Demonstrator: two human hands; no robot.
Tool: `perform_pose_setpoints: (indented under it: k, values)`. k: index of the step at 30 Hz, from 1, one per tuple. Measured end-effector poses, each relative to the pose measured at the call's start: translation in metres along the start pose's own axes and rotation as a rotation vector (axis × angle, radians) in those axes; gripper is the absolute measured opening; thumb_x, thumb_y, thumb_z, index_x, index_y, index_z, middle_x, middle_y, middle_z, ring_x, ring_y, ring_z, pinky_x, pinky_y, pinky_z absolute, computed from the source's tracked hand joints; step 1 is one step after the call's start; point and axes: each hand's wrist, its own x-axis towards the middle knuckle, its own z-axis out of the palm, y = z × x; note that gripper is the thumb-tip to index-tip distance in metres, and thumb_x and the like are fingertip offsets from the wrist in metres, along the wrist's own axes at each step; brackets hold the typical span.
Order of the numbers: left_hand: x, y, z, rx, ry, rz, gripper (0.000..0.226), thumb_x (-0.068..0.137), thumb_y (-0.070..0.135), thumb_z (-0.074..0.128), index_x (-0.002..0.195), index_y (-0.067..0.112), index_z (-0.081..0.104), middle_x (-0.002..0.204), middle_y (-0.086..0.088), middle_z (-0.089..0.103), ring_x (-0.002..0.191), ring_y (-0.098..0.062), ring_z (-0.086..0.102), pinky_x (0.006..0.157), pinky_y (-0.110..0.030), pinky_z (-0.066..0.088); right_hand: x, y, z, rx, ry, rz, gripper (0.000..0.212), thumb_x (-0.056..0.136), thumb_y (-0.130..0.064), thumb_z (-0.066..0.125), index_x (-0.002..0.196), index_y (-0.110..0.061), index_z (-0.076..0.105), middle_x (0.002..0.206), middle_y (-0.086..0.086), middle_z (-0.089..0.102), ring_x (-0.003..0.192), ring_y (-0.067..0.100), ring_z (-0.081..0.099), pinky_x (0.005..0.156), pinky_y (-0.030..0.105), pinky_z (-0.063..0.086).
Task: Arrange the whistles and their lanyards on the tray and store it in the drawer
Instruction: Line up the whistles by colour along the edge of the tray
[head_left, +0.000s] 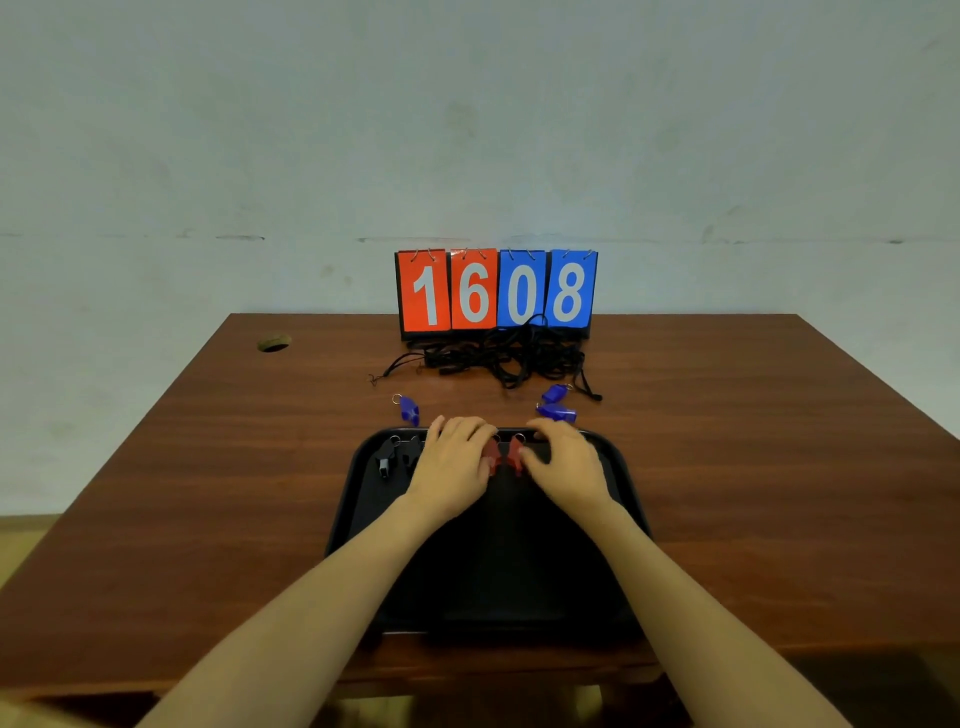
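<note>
A black tray (363, 499) lies on the wooden table in front of me. Both hands reach over its far end. My left hand (453, 465) pinches a red whistle (491, 456), and my right hand (566, 465) pinches a second red whistle (515, 457) beside it. Black whistles (392, 457) sit in the tray's far left corner. Beyond the tray, one blue whistle (409, 409) lies on the table at the left and two blue whistles (557, 402) lie at the right. A tangle of black lanyards (504, 358) lies further back.
A flip scoreboard (496, 291) reading 1608 stands at the table's far edge against the wall. A round cable hole (274, 343) is in the table's far left. Bare wood lies on both sides of the tray.
</note>
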Motion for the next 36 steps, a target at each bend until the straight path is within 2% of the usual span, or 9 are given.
perform_pose_setpoints:
  k: [3, 8, 13, 17, 24, 27, 30, 33, 36]
  values:
    - [0.011, -0.018, -0.006, 0.004, 0.096, -0.113, 0.041, 0.089, 0.01, 0.048, 0.129, 0.013, 0.053, 0.132, -0.005, 0.052, 0.125, -0.022, 0.045, 0.11, -0.036, 0.031, 0.02, 0.008, -0.011, 0.007, 0.085, 0.042, 0.036, 0.093, -0.02, 0.052, 0.129, -0.015, 0.053, 0.128, 0.006, 0.054, 0.122, 0.025, 0.047, 0.1, 0.038, 0.043]
    - [0.038, -0.05, -0.018, 0.029, -0.092, -0.449, 0.052, 0.09, 0.013, 0.049, 0.14, 0.011, 0.037, 0.145, -0.018, 0.031, 0.132, -0.036, 0.032, 0.107, -0.041, 0.032, 0.061, 0.023, -0.018, -0.079, -0.061, 0.196, 0.043, 0.095, -0.016, 0.048, 0.138, -0.016, 0.041, 0.14, 0.012, 0.039, 0.128, 0.03, 0.037, 0.098, 0.04, 0.042]
    - [0.053, -0.075, -0.003, -0.014, -0.203, -0.555, 0.045, 0.095, 0.013, 0.041, 0.14, 0.016, 0.037, 0.143, -0.019, 0.031, 0.125, -0.039, 0.036, 0.101, -0.044, 0.037, 0.08, 0.034, -0.008, -0.161, -0.212, 0.193, 0.041, 0.095, -0.017, 0.051, 0.135, -0.021, 0.045, 0.138, 0.011, 0.039, 0.121, 0.032, 0.045, 0.093, 0.042, 0.045]
    - [0.061, -0.076, 0.009, -0.028, -0.177, -0.544, 0.04, 0.097, 0.007, 0.039, 0.137, 0.011, 0.04, 0.137, -0.019, 0.036, 0.122, -0.037, 0.039, 0.095, -0.043, 0.043, 0.084, 0.037, 0.002, -0.15, -0.146, 0.181, 0.031, 0.093, -0.011, 0.054, 0.123, -0.016, 0.057, 0.133, 0.01, 0.046, 0.114, 0.031, 0.053, 0.088, 0.037, 0.044]
    - [0.068, -0.066, 0.011, -0.077, -0.019, -0.482, 0.036, 0.092, -0.001, 0.043, 0.127, 0.003, 0.05, 0.131, -0.015, 0.046, 0.117, -0.034, 0.045, 0.093, -0.039, 0.044, 0.082, 0.029, 0.004, -0.217, -0.145, 0.141, 0.029, 0.091, -0.001, 0.047, 0.118, -0.011, 0.051, 0.122, 0.014, 0.055, 0.107, 0.031, 0.055, 0.082, 0.037, 0.044]
    - [0.063, -0.066, 0.007, -0.108, 0.068, -0.413, 0.033, 0.091, -0.002, 0.044, 0.122, 0.003, 0.055, 0.128, -0.013, 0.051, 0.116, -0.03, 0.047, 0.092, -0.036, 0.044, 0.074, 0.027, 0.005, -0.128, -0.054, 0.107, 0.029, 0.092, -0.004, 0.05, 0.119, -0.012, 0.052, 0.123, 0.012, 0.054, 0.106, 0.03, 0.055, 0.081, 0.038, 0.047]
    - [0.057, -0.056, -0.003, -0.248, 0.15, -0.339, 0.03, 0.092, 0.001, 0.049, 0.12, 0.004, 0.059, 0.125, -0.009, 0.053, 0.111, -0.024, 0.052, 0.092, -0.03, 0.045, 0.061, 0.019, 0.003, 0.007, 0.06, 0.061, 0.029, 0.094, -0.013, 0.052, 0.124, -0.014, 0.049, 0.124, 0.008, 0.052, 0.105, 0.026, 0.056, 0.083, 0.04, 0.052]
    - [0.048, -0.021, -0.016, -0.453, 0.201, -0.318, 0.027, 0.092, 0.009, 0.055, 0.118, 0.01, 0.06, 0.122, -0.002, 0.053, 0.109, -0.015, 0.054, 0.089, -0.018, 0.038, 0.044, 0.01, -0.001, 0.122, 0.112, 0.023, 0.033, 0.095, -0.018, 0.053, 0.127, -0.015, 0.047, 0.125, 0.006, 0.049, 0.104, 0.024, 0.057, 0.083, 0.035, 0.052]
    - [0.034, 0.021, -0.016, -0.574, 0.194, -0.268, 0.03, 0.09, 0.011, 0.059, 0.119, 0.016, 0.055, 0.118, 0.001, 0.051, 0.099, -0.006, 0.051, 0.086, -0.016, 0.039, 0.024, 0.005, -0.01, 0.176, 0.172, 0.02, 0.037, 0.095, -0.021, 0.053, 0.13, -0.016, 0.043, 0.122, 0.007, 0.044, 0.092, 0.02, 0.057, 0.076, 0.031, 0.05]
